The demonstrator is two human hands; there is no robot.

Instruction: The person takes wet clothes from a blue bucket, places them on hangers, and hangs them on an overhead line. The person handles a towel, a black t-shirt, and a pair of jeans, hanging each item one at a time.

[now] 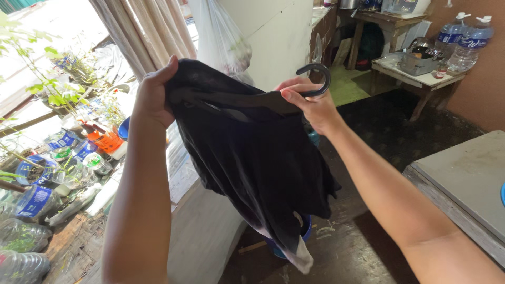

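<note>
Step in hand, by look of it: fitting black garment [258, 168] onto black hanger [247, 100] — garment held up at chest height, hanging free over blue bucket [305, 234] on floor. Left hand [152, 97] clenched on cloth at one shoulder end. Right hand [310, 102] pinches hanger just under hook. Next move likely calls for cloth pulled square over both hanger ends, hook kept free. Count — one garment, one hanger, two water bottles [463, 39] on side table [421, 79].
</note>
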